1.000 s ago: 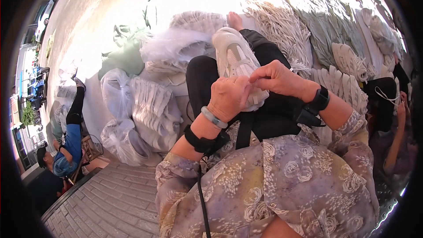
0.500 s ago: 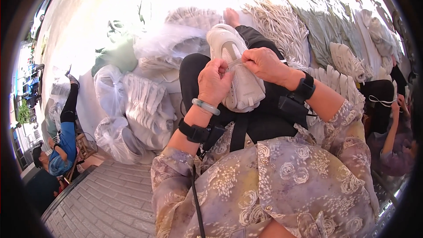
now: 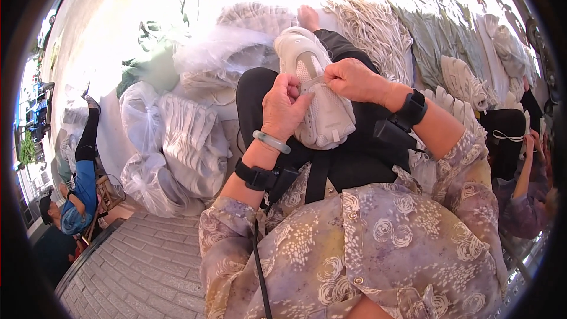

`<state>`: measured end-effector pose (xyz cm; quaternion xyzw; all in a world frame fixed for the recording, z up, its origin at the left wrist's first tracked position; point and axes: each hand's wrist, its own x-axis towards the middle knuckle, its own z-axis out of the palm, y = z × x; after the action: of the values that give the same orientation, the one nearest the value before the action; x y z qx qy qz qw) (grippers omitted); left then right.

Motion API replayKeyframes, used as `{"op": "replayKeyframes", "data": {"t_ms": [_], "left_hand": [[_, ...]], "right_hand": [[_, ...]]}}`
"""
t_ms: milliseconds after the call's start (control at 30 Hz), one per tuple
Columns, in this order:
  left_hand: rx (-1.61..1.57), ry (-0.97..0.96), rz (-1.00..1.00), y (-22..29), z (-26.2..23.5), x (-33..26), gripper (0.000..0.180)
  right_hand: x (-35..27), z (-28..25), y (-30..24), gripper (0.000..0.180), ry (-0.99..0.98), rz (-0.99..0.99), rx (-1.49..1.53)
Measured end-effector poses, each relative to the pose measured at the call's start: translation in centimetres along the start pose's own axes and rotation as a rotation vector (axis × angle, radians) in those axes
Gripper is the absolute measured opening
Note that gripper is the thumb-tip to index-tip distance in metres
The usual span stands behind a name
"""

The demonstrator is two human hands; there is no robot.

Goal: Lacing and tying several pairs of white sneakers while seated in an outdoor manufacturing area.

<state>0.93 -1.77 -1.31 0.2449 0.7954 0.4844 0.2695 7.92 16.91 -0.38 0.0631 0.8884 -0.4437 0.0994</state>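
So, closest in: black-trousered lap (image 3: 357, 168), and on it sits a pale shoe (image 3: 328, 116), rounded end pointing away, little pull tab at the near end. Both hands are on it, so I'd call this one mid-job.

The right hand (image 3: 358, 85) has its grip pinched tight on a pale lace (image 3: 314, 82) (could be a thin strap, tbh), right over the mesh middle of the shoe. The left hand (image 3: 284, 105) is at the shoe's left edge, fingers curled, thumb towards the lace. Can't tell whether that grip is clamped on the other end or just resting there.

What's done: the lace lies across the upper. What's left: no finished knot or bow that I can make out, and the right fingers haven't let go, so I wouldn't count this piece as done.

Further out there's loads more stuff: a stack of pale pieces (image 3: 190, 136) and clear plastic bags (image 3: 142, 109) on the left, a heap of cream strips (image 3: 378, 32) past the right knee, then a greyish-green pile (image 3: 438, 35). No clue which of those are finished and which are waiting. Out at the left edge, a person in blue (image 3: 78, 214) sits well apart.
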Motion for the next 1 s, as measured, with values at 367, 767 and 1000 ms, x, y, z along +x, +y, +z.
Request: {"op": "replayKeyframes", "data": {"t_ms": [367,767,1000], "left_hand": [[-0.008,-0.054,0.008,-0.3,-0.3,0.3,0.028],[0.078,-0.151,0.094,0.0,-0.7,1.0,0.032],[0.105,-0.261,0.130,0.3,-0.7,1.7,0.031]], "right_hand": [[1.8,-0.1,-0.2,0.014,-0.123,-0.064,-0.300],[0.9,-1.1,0.9,0.009,-0.193,-0.220,0.097],[-0.8,0.4,1.6,0.007,0.034,-0.265,0.089]]}}
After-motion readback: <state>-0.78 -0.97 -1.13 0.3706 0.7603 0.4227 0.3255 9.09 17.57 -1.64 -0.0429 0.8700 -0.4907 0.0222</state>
